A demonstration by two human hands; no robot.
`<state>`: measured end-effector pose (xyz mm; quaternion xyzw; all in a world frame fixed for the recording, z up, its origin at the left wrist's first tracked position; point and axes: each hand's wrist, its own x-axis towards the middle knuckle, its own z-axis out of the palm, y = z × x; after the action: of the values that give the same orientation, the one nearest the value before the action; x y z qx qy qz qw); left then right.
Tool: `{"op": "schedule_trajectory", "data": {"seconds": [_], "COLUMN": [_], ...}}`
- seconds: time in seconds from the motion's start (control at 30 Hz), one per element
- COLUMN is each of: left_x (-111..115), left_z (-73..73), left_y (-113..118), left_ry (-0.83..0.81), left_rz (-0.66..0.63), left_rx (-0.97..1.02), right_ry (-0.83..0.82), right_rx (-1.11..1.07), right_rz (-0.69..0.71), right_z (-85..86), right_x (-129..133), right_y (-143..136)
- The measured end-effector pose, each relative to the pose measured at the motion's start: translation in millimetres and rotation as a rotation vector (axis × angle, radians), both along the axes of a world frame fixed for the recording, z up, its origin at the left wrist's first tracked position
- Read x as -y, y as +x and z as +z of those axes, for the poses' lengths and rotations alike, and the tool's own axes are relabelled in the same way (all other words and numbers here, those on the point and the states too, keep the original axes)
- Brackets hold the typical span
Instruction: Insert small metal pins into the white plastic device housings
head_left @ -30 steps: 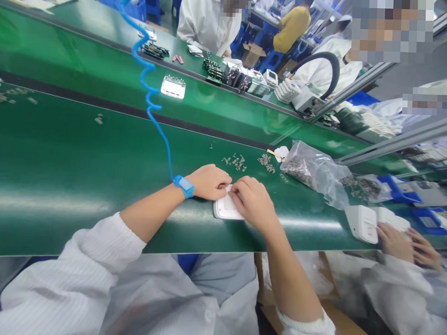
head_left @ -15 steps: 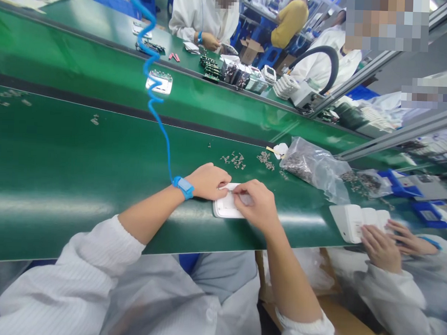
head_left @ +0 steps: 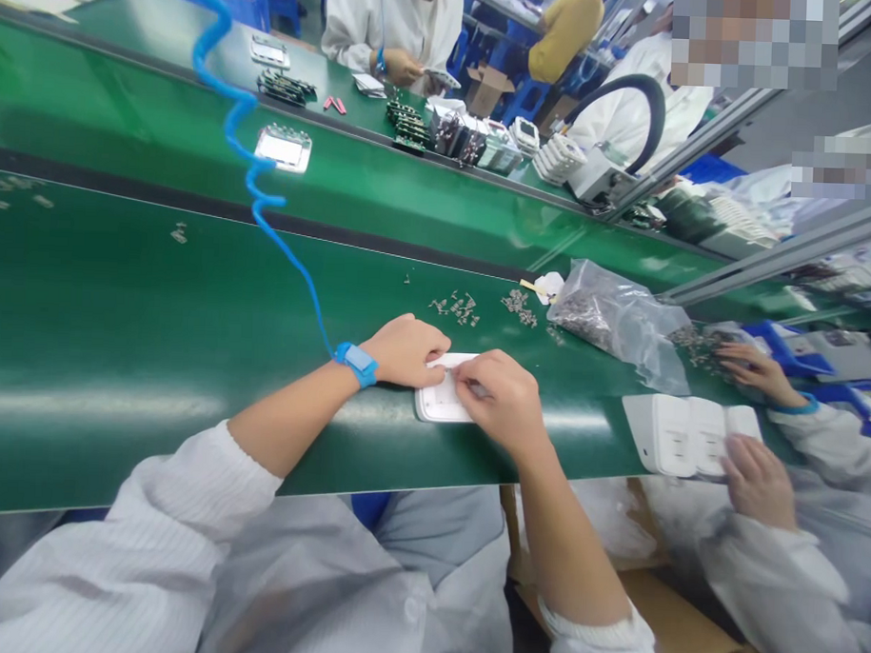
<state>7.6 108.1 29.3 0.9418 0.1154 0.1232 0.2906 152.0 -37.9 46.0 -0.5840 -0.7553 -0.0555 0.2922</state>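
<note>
A white plastic housing lies on the green bench near its front edge. My left hand, with a blue strap round the wrist, is closed on the housing's upper left edge. My right hand covers the housing's right side, its thumb and fingertips pinched together over the inside; whatever they hold is too small to make out. Loose small metal parts lie just behind the housing, with another small pile to their right.
A clear bag of metal parts lies at the right, behind white housings near a co-worker's hands. A coiled blue cord runs up from my left wrist. One white unit sits on the green strip beyond.
My hands stay nearly in place on the housing. At the right, one of the co-worker's hands has moved back to the metal parts, away from the white housings. The blue cord has swung left.
</note>
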Motion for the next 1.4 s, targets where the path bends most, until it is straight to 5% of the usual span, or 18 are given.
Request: {"op": "schedule_trajectory", "data": {"seconds": [0.5, 0.73, 0.87, 0.93, 1.1, 1.4], "left_x": [8.7, 6.0, 3.7, 2.3, -2.8, -4.0], "left_z": [6.0, 4.2, 3.3, 1.8, -1.2, -2.4], "left_y": [1.7, 1.3, 1.1, 0.7, -1.9, -0.1], "left_ry": [0.126, 0.114, 0.129, 0.137, 0.142, 0.120], "left_rz": [0.056, 0.040, 0.031, 0.002, -0.036, -0.033], "left_rx": [-0.074, -0.066, -0.083, -0.078, -0.042, -0.033], "right_ry": [-0.091, -0.120, -0.192, -0.203, -0.154, -0.112], "right_rx": [0.042, -0.065, -0.377, -0.483, -0.287, -0.289], "right_rz": [-0.012, -0.172, -0.128, -0.136, -0.195, -0.218], "right_z": [5.0, 8.8, 11.4, 7.5, -19.0, -38.6], "right_x": [-2.2, -3.9, -14.0, -27.2, -65.8, -60.0], "right_y": [0.5, -7.2, 19.6, 45.4, 90.8, 85.6]}}
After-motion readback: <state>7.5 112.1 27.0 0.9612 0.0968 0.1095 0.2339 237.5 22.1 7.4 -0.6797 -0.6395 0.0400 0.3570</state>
